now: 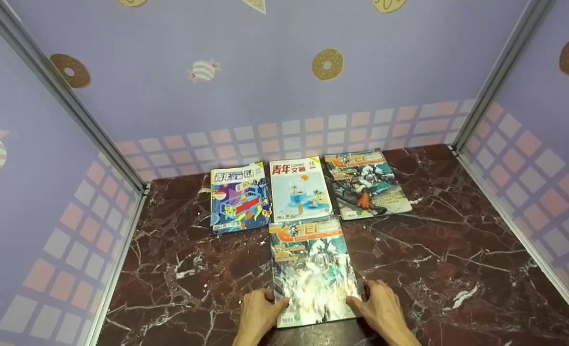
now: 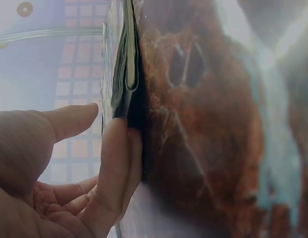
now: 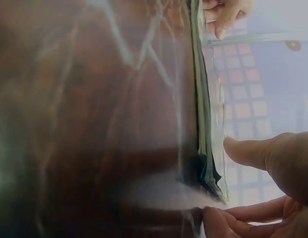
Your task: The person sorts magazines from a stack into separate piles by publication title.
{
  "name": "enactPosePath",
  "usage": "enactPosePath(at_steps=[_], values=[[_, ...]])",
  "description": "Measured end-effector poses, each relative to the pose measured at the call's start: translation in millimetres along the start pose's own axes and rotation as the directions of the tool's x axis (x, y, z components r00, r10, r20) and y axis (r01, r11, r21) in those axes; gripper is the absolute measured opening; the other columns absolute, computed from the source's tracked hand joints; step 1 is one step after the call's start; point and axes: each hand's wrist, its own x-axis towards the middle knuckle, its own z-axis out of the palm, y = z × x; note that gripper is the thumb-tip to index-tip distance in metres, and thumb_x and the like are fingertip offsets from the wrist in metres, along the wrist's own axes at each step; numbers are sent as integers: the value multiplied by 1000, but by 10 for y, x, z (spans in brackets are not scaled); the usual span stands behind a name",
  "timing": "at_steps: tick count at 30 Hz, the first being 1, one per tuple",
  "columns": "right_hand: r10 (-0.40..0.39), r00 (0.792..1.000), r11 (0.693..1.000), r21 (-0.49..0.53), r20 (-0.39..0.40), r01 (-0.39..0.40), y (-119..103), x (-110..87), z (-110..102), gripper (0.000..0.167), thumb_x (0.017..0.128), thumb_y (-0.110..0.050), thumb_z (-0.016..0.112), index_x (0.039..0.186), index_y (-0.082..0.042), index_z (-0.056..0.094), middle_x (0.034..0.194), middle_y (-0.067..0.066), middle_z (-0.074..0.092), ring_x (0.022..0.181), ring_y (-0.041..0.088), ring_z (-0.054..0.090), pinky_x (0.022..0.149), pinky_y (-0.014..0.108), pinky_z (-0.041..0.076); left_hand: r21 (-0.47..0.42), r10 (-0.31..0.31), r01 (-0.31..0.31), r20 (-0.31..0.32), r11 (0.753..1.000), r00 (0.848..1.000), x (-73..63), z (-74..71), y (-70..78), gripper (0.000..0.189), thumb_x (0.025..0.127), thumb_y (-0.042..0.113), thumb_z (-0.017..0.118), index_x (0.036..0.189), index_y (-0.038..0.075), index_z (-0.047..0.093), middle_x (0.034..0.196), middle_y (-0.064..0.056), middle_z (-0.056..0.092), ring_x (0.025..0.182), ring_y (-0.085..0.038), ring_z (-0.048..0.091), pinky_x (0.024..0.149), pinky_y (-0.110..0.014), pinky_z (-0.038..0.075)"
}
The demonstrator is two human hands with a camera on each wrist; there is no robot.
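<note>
In the head view a glossy magazine with an orange title band and glare across its cover lies near the front of the dark marble table. At its left edge my left hand holds it, thumb on the cover. My right hand grips the opposite edge, its thumb also over the cover. From the left wrist view, the fingers are at the underside of the magazine's edge. The right wrist view has the thumb against the cover and fingers by the lower corner of the magazine.
Behind it, three magazines lie in a row: a blue colourful one, a white one with an island picture, and one with a matching orange band. Lilac panels wall the marble table at back and sides.
</note>
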Motion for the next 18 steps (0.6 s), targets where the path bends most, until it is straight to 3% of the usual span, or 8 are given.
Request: enactPosePath(at_steps=[1,5,9,13,18], values=[[8,1000,1000,4,19,-8,55,27,48,74,85,-54,90,126,5,75,110,22,76,104,45,74,92,59,61,-6,-13,13,21,1000,1000,6,-10,-8,34,76,33,95,67,15,68,66,2,67,61,-14,58,61,-38,52],[34,999,999,38,18,-35,84,26,87,56,83,-53,92,103,-2,78,88,9,74,84,35,74,76,53,60,-4,-5,5,37,1000,999,70,131,-231,30,75,33,96,68,18,70,71,2,73,66,-14,64,64,-37,55],[44,999,996,72,4,-45,-150,-101,-100,37,82,-39,95,86,-8,74,79,8,76,74,33,74,69,50,57,-26,-3,5,59,1000,998,96,231,-374,31,75,31,96,66,20,69,66,7,70,57,-9,62,63,-34,54],[43,999,994,102,-9,-42,-128,-105,-69,36,82,-37,95,84,-7,75,83,12,80,76,34,75,70,50,59,-72,-15,21,86,997,996,77,226,-386,31,77,28,97,69,18,68,62,8,68,48,-5,62,61,-32,55],[54,999,988,145,3,-54,25,-28,73,37,82,-37,95,87,-7,76,76,4,76,65,20,67,62,39,54,-118,-38,53,126,992,991,66,153,-309,28,79,25,94,73,15,69,56,11,66,42,-3,61,60,-30,56]])
